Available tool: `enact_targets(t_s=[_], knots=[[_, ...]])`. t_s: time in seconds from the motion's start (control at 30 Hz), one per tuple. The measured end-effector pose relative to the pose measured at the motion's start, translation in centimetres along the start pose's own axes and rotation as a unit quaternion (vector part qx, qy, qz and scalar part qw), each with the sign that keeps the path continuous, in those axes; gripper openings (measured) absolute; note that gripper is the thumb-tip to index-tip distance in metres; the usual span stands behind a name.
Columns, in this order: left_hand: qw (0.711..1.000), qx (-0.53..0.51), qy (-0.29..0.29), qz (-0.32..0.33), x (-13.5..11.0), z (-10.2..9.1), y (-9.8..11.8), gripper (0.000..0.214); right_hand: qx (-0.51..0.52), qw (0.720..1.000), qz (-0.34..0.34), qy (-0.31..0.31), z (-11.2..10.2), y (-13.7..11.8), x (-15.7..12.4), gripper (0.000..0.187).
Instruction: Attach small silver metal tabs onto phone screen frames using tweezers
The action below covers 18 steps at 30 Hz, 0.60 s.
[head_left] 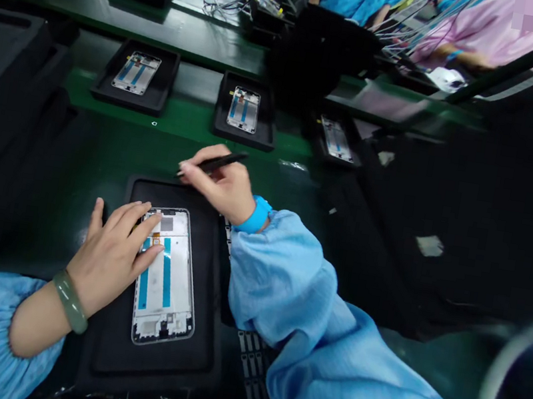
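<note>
A phone frame point(183, 267) with two blue strips lies in a black foam tray point(201, 324) in front of me. My left hand point(117, 250) rests over its upper left part, fingers spread and fingertips on the frame. Past the tray's far edge, my right hand point(223, 186) grips a slim black pen-like tool point(222, 161) between thumb and fingers. The tool's tip points left, and its exact kind is hard to make out.
Three similar trays with phone frames stand behind: a left frame point(137, 73), a middle frame point(244, 110) and a right frame point(337, 138). Stacked black trays point(3, 70) rise at left. Dark foam point(469, 225) fills the right. Beside my tray lies a strip of small parts point(251, 362). Co-workers sit across.
</note>
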<state>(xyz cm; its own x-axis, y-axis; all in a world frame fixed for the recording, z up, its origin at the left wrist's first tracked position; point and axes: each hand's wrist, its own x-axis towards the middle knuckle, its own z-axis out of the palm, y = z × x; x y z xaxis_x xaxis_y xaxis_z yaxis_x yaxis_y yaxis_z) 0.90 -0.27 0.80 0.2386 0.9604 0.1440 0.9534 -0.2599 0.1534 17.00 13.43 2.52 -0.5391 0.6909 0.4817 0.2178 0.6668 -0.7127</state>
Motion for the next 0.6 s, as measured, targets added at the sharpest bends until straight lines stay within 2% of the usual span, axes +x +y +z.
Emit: enact_targets(t_s=[0.03, 0.1, 0.17, 0.23, 0.3, 0.37, 0.43, 0.53, 0.6], knots=[[1.0, 0.002, 0.003, 0.002, 0.0, 0.0, 0.0, 0.04, -0.015, 0.999, 0.016, 0.043, -0.5, 0.4, -0.1, 0.018], [1.0, 0.015, 0.011, 0.011, -0.2, 0.1, 0.1, 0.039, -0.083, 0.995, 0.022, 0.057, -1.7, 0.8, -0.3, 0.018], [0.999, 0.042, 0.015, 0.025, -0.3, 0.0, 0.4, 0.037, -0.186, 0.982, 0.022, -0.013, -2.8, 1.1, -0.5, 0.018], [0.997, 0.071, 0.011, 0.036, -0.2, -0.5, 0.8, 0.034, -0.271, 0.953, 0.052, -0.124, -3.6, 1.2, -0.9, 0.02], [0.997, 0.075, -0.008, 0.031, 0.8, -1.3, 0.8, 0.032, -0.298, 0.923, 0.097, -0.222, -3.9, 1.5, -1.2, 0.025], [0.998, 0.063, -0.022, -0.004, 2.9, -2.2, 0.2, 0.033, -0.29, 0.909, 0.123, -0.271, -3.9, 1.8, -1.5, 0.03], [0.996, 0.07, 0.003, -0.061, 6.3, -2.7, -1.2, 0.035, -0.289, 0.908, 0.129, -0.276, -3.6, 2.0, -1.4, 0.031], [0.986, 0.097, 0.051, -0.129, 12.3, -2.3, -4.8, 0.036, -0.293, 0.91, 0.111, -0.272, -3.8, 2.4, -0.9, 0.026], [0.981, 0.103, 0.049, -0.155, 15.7, -1.5, -7.5, 0.041, -0.287, 0.918, 0.093, -0.258, -4.8, 3.0, -0.5, 0.024]])
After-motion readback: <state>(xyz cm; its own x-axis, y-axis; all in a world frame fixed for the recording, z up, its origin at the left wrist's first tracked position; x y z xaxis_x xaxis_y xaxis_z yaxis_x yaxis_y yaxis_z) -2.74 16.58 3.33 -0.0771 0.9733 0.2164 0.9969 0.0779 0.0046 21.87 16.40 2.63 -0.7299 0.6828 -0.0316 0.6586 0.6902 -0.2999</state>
